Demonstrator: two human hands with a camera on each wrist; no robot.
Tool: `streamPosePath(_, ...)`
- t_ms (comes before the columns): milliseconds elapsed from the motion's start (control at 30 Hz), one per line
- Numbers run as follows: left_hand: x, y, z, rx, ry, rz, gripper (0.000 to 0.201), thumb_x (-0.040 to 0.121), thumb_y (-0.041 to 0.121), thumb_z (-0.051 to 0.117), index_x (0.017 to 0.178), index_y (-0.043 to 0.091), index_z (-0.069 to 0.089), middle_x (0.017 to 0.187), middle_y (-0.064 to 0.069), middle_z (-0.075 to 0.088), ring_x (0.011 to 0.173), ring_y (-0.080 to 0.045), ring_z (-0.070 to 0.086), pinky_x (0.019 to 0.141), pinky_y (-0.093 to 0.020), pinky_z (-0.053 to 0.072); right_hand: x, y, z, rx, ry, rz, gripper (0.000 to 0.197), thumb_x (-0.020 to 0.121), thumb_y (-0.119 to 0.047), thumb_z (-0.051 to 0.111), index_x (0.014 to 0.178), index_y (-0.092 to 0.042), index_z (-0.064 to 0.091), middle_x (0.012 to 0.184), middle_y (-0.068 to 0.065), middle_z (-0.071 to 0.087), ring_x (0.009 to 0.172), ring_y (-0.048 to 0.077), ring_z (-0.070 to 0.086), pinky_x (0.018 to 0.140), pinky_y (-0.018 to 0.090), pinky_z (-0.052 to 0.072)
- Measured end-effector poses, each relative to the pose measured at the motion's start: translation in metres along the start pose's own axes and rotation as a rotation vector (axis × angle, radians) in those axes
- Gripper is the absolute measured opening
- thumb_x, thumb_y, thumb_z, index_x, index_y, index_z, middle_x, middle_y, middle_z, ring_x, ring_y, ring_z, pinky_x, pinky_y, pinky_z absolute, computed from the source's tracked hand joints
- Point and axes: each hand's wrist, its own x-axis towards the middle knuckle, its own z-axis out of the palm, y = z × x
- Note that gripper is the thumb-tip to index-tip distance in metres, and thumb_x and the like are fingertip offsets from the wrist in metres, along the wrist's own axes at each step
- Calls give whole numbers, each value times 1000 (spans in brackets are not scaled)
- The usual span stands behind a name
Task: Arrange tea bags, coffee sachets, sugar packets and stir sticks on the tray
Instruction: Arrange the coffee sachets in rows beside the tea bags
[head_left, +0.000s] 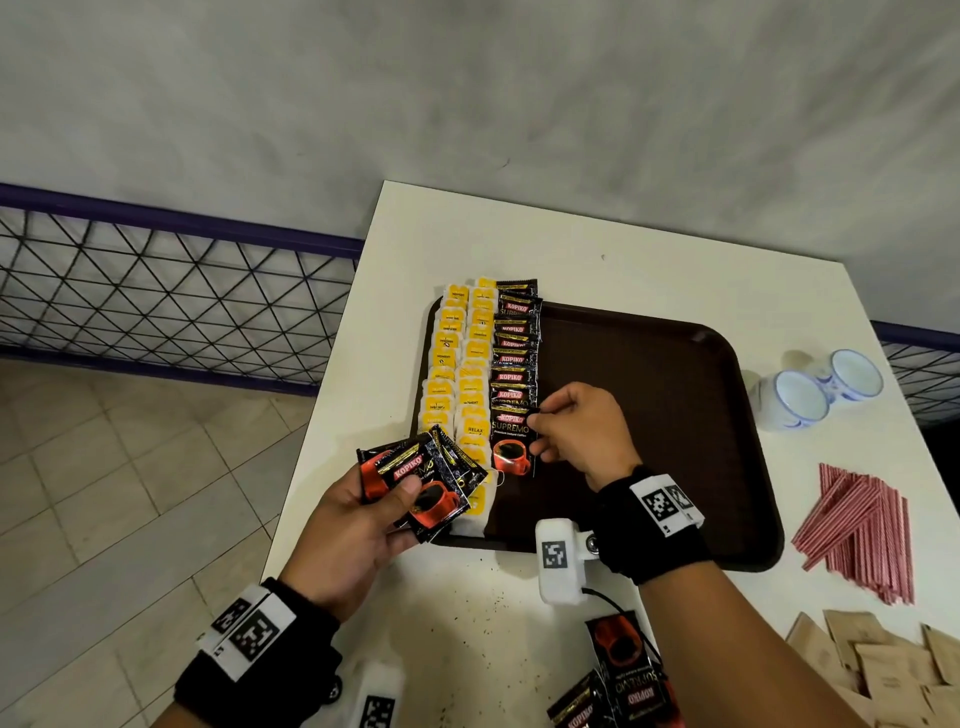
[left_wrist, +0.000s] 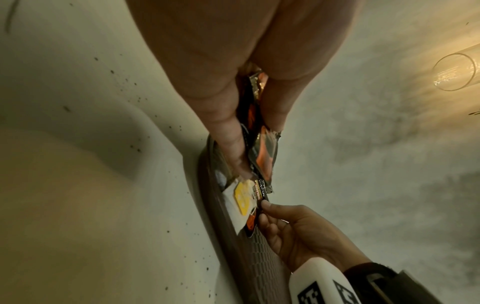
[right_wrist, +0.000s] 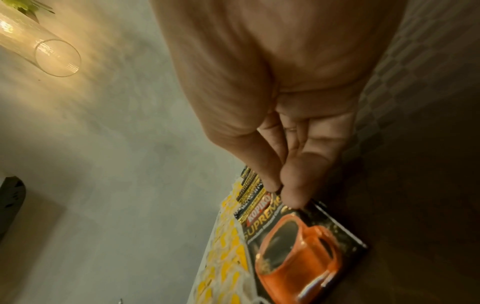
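Tray (head_left: 649, 415) sits mid-bench (head_left: 571, 249) on my feed, tea bags (head_left: 457, 364) in two columns at its 9 o'clock edge, coffee sachets (head_left: 514, 364) lined up beside them. Right hand (head_left: 582, 434) pinches the nearest sachet (head_left: 511, 447); left hand (head_left: 358, 525) grips a fanned bunch of sachets (head_left: 421, 483). Stir sticks (head_left: 862, 525) and sugar packets (head_left: 883, 670) wait around 4 o'clock.

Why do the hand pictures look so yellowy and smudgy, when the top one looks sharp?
Head view: even light, crisp print on the coffee sachets, though straight edges bend. Left wrist view: dim, with the left hand soft. Right wrist view: a warm glow from the lamp and the right hand blurred.
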Motion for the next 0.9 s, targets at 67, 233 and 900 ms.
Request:
streamPosePath(67, 1, 0, 2, 9, -2, 4, 27, 96, -1, 55, 118, 10, 66, 109, -13, 77, 96, -29, 76, 70, -37, 64, -4, -2, -4, -68, 55, -38, 18, 85, -12, 75, 91, -14, 59, 78, 10, 71, 57, 17, 69, 49, 26, 50)
streamPosePath(233, 5, 3, 10, 48, -18, 24, 29, 94, -1, 59, 120, 11, 65, 110, -12, 77, 100, -30, 75, 71, -36, 63, -52, -24, -6, 6, -90, -274, 10, 85, -15, 77, 89, -15, 68, 80, 7, 70, 57, 12, 65, 47, 16, 44)
streamPosePath(900, 7, 13, 25, -3, -21, 23, 20, 95, 11, 59, 111, 9, 69, 105, -11, 77, 89, -26, 76, 79, -45, 62, -68, -9, -6, 129, -132, -236, 11, 88, 0, 69, 82, -8, 65, 61, 5, 64, 50, 15, 62, 43, 24, 44)
